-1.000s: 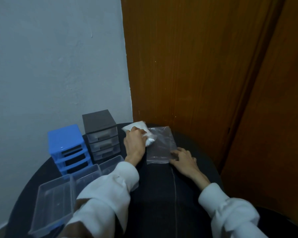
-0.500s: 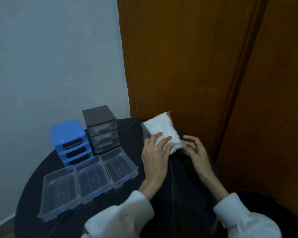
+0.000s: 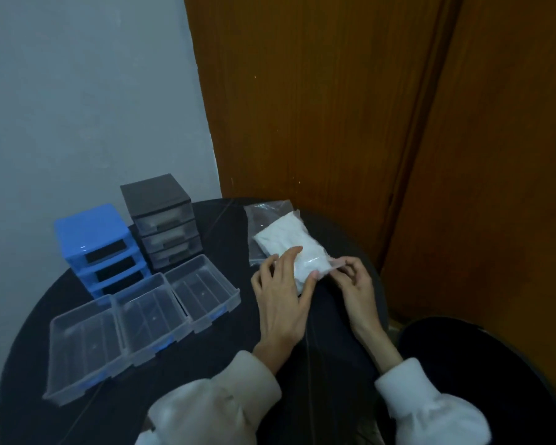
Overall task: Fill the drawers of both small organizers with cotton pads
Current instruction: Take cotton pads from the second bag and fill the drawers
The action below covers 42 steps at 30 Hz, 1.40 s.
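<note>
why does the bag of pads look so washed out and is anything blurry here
Head view: dim, bluish light; the white bag of pads is the brightest thing and loses detail. Sleeves at the bottom edge are soft and smeared, the clear drawers fairly sharp. Wide-angle lens bows the door frame and table rim.

Blue organizer [image 3: 95, 242], perhaps dark-grey organizer [image 3: 161, 220]

A round black bench [image 3: 142, 412] fills the lower view. A pale wall [image 3: 87, 107] stands at 10 o'clock, brown wooden panels [image 3: 318, 107] at 1 o'clock. A second dark round surface [image 3: 482, 348] lies at 4 o'clock
</note>
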{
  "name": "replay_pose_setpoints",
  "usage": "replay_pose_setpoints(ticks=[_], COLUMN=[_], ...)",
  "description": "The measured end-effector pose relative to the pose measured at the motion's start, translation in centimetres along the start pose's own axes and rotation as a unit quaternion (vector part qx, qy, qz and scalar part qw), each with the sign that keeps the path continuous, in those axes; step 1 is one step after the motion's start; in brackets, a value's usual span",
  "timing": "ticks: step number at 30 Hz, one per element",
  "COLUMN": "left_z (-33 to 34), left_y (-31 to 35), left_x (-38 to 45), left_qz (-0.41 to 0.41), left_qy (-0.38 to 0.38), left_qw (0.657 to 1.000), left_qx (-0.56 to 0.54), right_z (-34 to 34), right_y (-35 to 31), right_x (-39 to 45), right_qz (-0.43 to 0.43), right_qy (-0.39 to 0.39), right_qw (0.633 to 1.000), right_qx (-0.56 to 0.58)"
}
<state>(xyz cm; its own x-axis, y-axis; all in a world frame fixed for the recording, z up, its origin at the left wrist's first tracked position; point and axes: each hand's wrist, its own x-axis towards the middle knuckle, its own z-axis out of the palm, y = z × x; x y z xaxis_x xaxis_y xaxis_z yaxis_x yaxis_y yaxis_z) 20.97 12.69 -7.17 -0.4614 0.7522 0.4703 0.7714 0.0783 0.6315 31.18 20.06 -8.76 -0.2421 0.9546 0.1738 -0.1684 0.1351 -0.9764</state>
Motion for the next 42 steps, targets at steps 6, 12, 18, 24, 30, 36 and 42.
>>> replay_pose_setpoints(ticks=[6,12,18,24,30,36,42], left_z=[0.2,0.5,0.2,0.1,0.3,0.1,0.0], left_y=[-0.9,-1.0,-1.1,-1.2,-1.4,-1.6,-1.6], left_x=[0.3,0.3,0.4,0.5,0.7,0.6,0.6], left_qz=[0.068,0.072,0.075,0.093,0.132,0.119,0.124], left_qy=[-0.035,-0.012,-0.002,0.011,0.003,0.011,0.001], left_qw=[0.997,0.997,0.996,0.994,0.991,0.992,0.992], left_qx=[-0.022,-0.040,-0.052,-0.056,-0.022,-0.047,-0.028], right_z=[-0.2,-0.3,-0.2,-0.2,-0.3,-0.3,-0.4], right_y=[0.3,-0.2,-0.5,-0.4,-0.3,-0.3,-0.7], right_x=[0.1,-0.3,-0.6,-0.5,-0.4,-0.4,-0.5], right_qz=[-0.006,-0.012,-0.025,-0.041,-0.054,-0.041,-0.041], right_qy=[0.001,-0.034,-0.073,-0.084,-0.037,-0.006,-0.027], right_qw=[1.000,0.999,0.997,0.996,0.998,0.999,0.999], right_qx=[-0.005,0.000,-0.001,0.004,-0.003,0.005,0.004])
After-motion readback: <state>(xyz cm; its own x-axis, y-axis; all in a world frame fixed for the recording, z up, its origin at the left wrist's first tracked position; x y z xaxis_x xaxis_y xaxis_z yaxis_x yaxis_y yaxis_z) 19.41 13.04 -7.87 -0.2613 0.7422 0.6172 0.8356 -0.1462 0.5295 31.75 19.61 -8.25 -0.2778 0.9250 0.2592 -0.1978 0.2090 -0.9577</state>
